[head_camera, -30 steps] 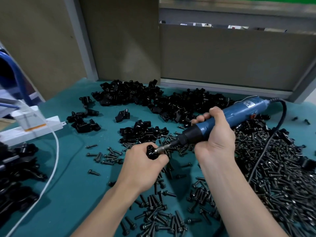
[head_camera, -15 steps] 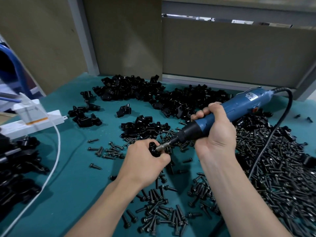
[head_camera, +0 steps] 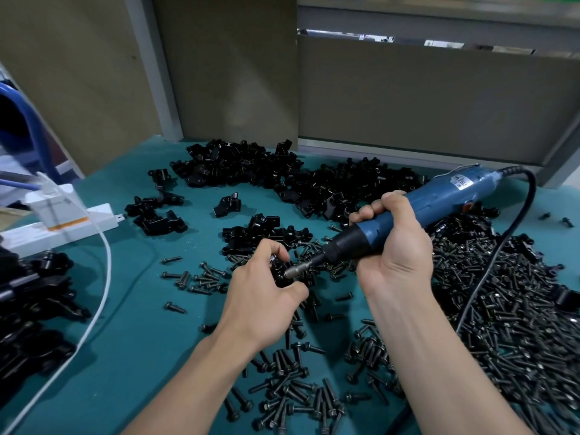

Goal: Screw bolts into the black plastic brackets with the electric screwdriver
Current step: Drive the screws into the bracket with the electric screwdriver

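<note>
White label [head_camera: 461, 183] on the blue body of the electric screwdriver [head_camera: 439, 200]: dark printed characters, too blurred to read; orange band [head_camera: 67, 222] on the white power strip [head_camera: 94, 219]: no legible print; nothing else lettered can be read.

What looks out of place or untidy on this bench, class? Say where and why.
Nothing looks damaged. Bolts and brackets lie loose in heaps on the mat, not in bins, and the black cord trails over the right bolt heap, where it could snag.
</note>
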Demonstrator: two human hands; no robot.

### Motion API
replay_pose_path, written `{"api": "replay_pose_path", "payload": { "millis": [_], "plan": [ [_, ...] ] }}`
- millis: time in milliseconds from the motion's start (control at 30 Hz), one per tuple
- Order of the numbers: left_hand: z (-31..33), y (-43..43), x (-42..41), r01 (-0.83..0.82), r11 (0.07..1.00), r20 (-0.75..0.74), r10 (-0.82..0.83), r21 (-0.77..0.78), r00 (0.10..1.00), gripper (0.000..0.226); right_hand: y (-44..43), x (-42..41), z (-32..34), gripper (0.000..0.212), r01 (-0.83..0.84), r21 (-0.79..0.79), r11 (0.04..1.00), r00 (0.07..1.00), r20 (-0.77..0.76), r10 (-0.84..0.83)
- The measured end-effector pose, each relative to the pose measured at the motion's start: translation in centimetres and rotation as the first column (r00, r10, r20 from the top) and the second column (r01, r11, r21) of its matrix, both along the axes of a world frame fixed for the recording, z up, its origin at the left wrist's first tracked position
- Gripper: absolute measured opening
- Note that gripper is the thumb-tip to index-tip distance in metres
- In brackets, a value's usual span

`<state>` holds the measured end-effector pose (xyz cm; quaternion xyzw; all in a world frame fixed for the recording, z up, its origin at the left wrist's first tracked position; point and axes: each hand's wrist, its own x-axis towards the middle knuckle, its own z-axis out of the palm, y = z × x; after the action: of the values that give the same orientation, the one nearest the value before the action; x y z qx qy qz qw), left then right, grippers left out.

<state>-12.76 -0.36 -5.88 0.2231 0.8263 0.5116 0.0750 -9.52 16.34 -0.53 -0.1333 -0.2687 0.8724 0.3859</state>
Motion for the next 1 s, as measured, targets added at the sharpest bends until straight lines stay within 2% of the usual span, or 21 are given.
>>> {"api": "replay_pose_path", "payload": {
  "millis": [367,733,833,933,1000],
  "plan": [
    [-0.1,-0.1,0.0,0.016,1.0,0.0,-0.016,-0.013,1.0,0.039,-0.3,0.1,-0.2,0.019,-0.01,0.011,1.0,1.0,-0.009,0.01],
    [0.8,0.0,0.2,0.09,0.996,0.119,-0.09,0.005,0.989,0.029,-0.3,0.4,1.0,0.021,-0.102,0.129,0.986,0.99,-0.08,0.112],
    [1.4,-0.1,0.0,0.168,0.986,0.226,-0.165,0.005,0.96,0.022,0.2,0.7,1.2,0.022,-0.19,0.134,0.973,0.976,-0.086,0.202],
    [2.1,-0.5,-0.4,0.233,0.97,0.418,-0.24,0.068,0.877,0.021,1.0,1.3,1.9,0.023,-0.222,0.103,0.97,0.968,-0.093,0.232],
    [2.4,-1.0,-1.0,0.188,0.97,0.492,-0.241,0.155,0.837,0.012,1.8,1.6,2.3,0.02,-0.193,0.034,0.981,0.979,-0.067,0.195]
  ]
}}
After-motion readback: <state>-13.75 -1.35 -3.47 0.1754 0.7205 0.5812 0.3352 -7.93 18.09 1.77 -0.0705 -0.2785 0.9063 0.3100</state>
